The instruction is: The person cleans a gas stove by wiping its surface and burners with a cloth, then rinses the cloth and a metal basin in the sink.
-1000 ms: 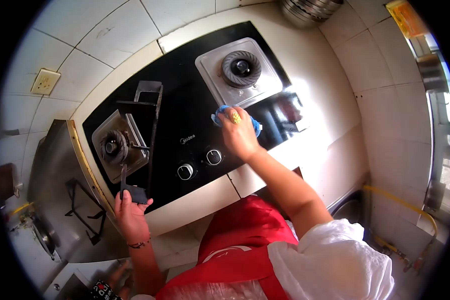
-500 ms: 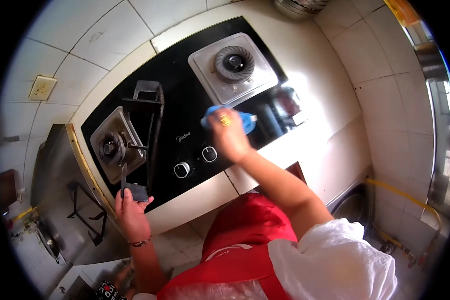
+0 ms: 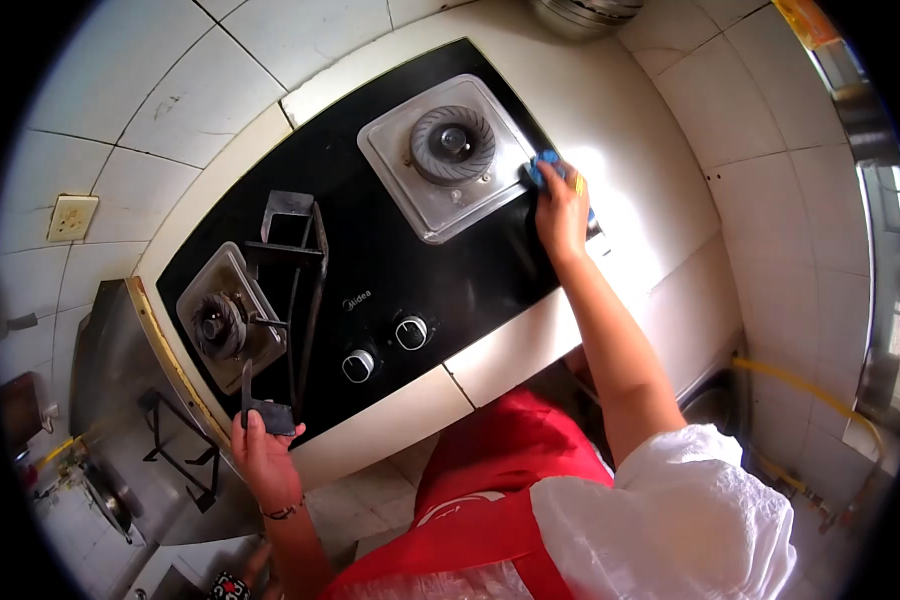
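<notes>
My right hand (image 3: 564,218) presses a bunched blue cloth (image 3: 547,163) onto the right edge of the black glass gas stove (image 3: 410,265), beside the right burner's metal tray (image 3: 435,222). My left hand (image 3: 266,458) is closed on one corner of a black pan support (image 3: 285,252). That frame is tilted up over the left burner (image 3: 220,325), and its far corner stands above the glass. On the right side, the bare burner (image 3: 453,145) has no pan support over it. Two control knobs (image 3: 411,332) sit near the stove's front edge.
Another black pan support (image 3: 182,450) lies on the steel surface at the left. A metal pot (image 3: 587,15) stands at the back of the white counter (image 3: 650,150). Tiled walls and a wall socket (image 3: 72,218) border the stove. A yellow hose (image 3: 800,385) runs at the right.
My right hand has moved the blue cloth rightward and away from me, from the middle front of the glass to its right edge. My left hand keeps its hold on the pan support.
</notes>
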Motion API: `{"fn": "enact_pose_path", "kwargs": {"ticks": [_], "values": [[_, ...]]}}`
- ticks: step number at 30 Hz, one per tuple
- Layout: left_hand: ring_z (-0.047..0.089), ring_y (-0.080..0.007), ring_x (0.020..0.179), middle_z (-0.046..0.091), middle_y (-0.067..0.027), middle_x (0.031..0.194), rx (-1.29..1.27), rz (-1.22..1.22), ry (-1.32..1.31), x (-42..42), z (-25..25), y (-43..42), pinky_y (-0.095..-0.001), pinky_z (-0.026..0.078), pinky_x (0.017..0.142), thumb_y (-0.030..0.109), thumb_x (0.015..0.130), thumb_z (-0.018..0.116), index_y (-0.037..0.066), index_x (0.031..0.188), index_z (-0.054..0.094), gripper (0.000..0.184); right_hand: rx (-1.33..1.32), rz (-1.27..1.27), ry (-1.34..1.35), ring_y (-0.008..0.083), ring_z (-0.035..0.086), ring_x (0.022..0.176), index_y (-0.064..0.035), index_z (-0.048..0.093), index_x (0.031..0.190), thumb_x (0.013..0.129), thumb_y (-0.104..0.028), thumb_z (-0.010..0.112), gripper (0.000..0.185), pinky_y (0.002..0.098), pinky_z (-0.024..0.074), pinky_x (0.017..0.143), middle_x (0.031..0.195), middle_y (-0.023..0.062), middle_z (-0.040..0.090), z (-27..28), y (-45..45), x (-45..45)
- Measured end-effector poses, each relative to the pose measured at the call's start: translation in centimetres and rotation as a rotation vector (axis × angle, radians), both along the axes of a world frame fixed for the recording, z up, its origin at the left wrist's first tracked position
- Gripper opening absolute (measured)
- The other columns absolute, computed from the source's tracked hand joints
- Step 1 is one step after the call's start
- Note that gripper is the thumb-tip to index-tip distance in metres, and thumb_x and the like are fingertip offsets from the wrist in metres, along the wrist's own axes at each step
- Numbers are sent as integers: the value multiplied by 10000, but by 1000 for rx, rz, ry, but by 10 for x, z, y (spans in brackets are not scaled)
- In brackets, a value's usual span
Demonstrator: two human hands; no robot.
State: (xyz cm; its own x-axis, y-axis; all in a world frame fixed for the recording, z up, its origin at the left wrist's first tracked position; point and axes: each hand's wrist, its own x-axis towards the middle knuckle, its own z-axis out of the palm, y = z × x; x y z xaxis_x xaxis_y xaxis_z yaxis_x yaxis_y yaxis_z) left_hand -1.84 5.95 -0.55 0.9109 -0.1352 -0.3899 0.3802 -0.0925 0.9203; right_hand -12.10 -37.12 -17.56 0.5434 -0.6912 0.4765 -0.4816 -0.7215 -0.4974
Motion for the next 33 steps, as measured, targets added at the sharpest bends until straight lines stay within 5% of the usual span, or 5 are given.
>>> {"fn": "enact_pose_path", "kwargs": {"ticks": [4,20,27,33], "values": [[594,-162,912,598,-83,1061,-5,-39,18,2,0,5,-331,550,676,276,1008,512,35,1150,558,283,37,162,0,393,577,1031,-54,717,1020,698,83,600,368,440,479,905,1094,182,630,8,-49,42],[616,-154,865,619,-80,997,108,37,58,5,6,-22,-335,564,666,258,1006,514,37,1116,571,253,99,366,285,368,558,1068,-74,720,1033,679,50,591,397,434,483,931,1126,138,635,31,-62,15],[609,-165,862,613,-74,1003,159,73,60,6,7,-38,-341,557,662,257,1005,507,42,1129,566,255,66,406,181,391,541,1106,-83,713,1061,707,40,562,404,432,464,968,1176,166,627,20,-103,136],[609,-174,871,614,-75,1014,136,106,85,11,13,-35,-343,553,659,258,1007,505,46,1140,555,255,124,473,273,400,542,1100,-76,717,1051,671,88,580,436,445,456,973,1162,176,617,31,-78,30]]}}
